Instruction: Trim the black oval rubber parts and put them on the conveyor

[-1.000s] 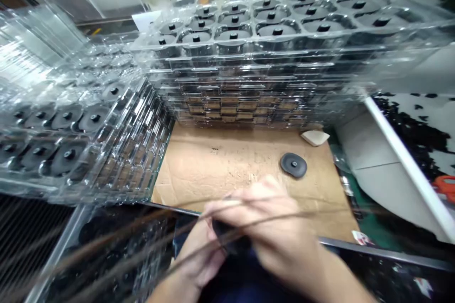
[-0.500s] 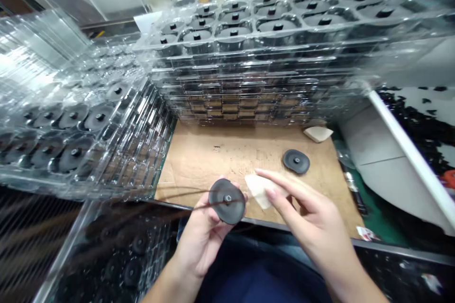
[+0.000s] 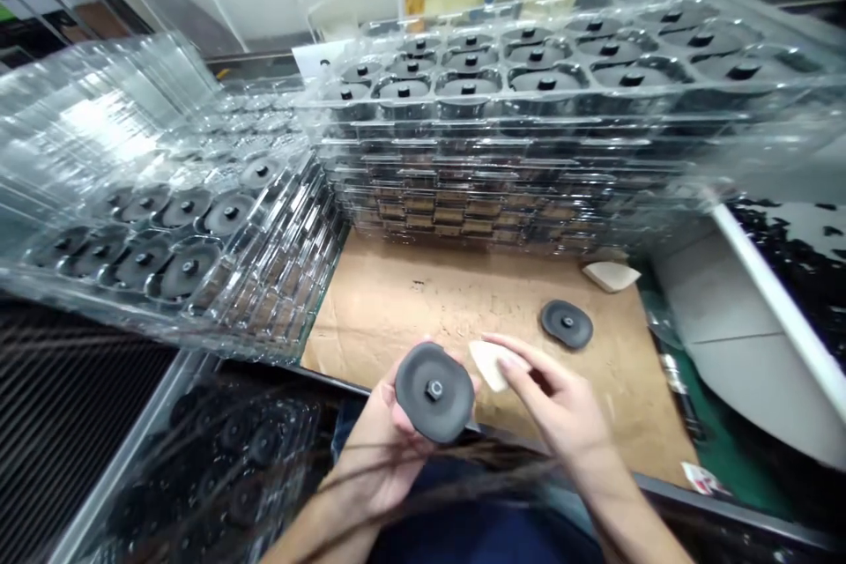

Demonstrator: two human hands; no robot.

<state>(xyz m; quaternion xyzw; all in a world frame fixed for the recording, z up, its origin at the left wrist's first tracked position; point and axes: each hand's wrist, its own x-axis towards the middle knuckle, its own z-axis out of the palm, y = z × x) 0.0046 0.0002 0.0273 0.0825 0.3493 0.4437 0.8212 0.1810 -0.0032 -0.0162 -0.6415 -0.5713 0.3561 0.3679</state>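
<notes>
My left hand (image 3: 389,441) grips a dark grey oval disc (image 3: 423,410) by its edges, its face with a small central stud turned up toward me. Pinched between the thumb and fingers of my right hand (image 3: 561,405) is a white wedge-shaped pad (image 3: 487,363). The pad's tip is just right of the disc, with a small gap between them. A second dark disc (image 3: 567,323) lies flat on the brown board (image 3: 397,291), beyond my right hand. Another off-white pad (image 3: 612,276) rests at the board's far right corner.
Stacked clear plastic trays (image 3: 476,150) holding dark discs rise behind the board. Another tray stack (image 3: 257,282) stands on the left. To the right is a white-edged bin (image 3: 760,273) with small black pieces. A pen-like tool (image 3: 680,397) lies beside the board.
The view has shifted, so the scene sits lower and further right. My left hand has tilted the disc more squarely toward me. Both hands keep their holds.
</notes>
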